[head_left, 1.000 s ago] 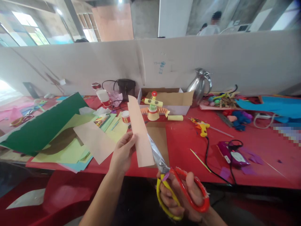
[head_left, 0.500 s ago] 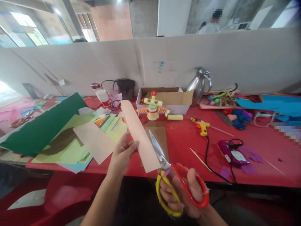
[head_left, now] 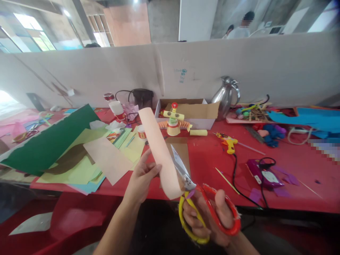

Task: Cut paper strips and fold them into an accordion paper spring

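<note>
My left hand (head_left: pixel 145 175) pinches a long strip of pale peach paper (head_left: pixel 158 148) between thumb and fingers, holding it above the table. The strip's near end curls upward beside the scissors. In my right hand (head_left: pixel 209 216) are scissors (head_left: pixel 188 182) with one yellow and one red handle; my fingers pass through the loops. Their blades point up and away, lying along the strip's right edge. Behind the strip stands a paper figure (head_left: pixel 174 124) with a red top, a yellow roll for a head and pleated orange arms.
Coloured paper sheets (head_left: pixel 106 159) and a green board (head_left: pixel 53 141) lie at left. A yellow glue gun (head_left: pixel 228 142), its black cord and a purple box (head_left: pixel 264 173) are at right. Behind are an open cardboard box (head_left: pixel 186 122) and a metal jug (head_left: pixel 225 95).
The strip's near end, flat before, now bends into a curl. Both hands and the scissors have shifted slightly to the right in view.
</note>
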Motion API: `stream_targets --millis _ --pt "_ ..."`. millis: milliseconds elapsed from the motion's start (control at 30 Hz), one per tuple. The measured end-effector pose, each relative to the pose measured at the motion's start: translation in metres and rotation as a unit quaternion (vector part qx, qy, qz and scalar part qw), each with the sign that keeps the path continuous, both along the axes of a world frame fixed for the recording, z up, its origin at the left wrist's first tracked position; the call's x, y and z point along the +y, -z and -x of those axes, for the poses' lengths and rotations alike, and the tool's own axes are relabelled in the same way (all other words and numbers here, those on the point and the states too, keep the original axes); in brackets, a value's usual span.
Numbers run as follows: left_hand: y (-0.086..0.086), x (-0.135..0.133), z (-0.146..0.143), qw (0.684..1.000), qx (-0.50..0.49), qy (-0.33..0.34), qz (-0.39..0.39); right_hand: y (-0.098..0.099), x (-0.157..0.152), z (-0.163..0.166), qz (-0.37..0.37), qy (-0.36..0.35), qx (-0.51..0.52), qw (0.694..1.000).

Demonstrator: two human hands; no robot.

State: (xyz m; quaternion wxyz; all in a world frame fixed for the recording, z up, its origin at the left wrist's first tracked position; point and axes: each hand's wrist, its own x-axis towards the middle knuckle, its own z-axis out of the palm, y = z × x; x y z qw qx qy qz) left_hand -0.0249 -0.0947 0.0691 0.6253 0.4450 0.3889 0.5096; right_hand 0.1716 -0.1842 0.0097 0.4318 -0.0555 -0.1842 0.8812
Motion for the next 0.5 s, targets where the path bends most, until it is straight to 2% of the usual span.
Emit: stream_targets --millis 133,300,367,500 --pt "0.002 -0.002 0.0 1.0 0.001 0.015 0.008 0.0 -0.003 -0.003 0.019 -0.003 -0.009 1.0" --pt "0.006 -0.003 -0.004 0.998 -0.017 0.027 0.058 0.0 0.002 -0.002 0.036 -0.002 -0.03 0.999" --pt "0.006 0.0 -0.007 0.997 -0.037 0.015 0.069 -0.001 0.003 -0.001 0.024 0.006 -0.048 0.999" --pt "0.0 0.009 -0.013 0.99 -0.093 -0.051 0.098 0.0 0.003 0.001 0.01 0.021 -0.063 0.998"
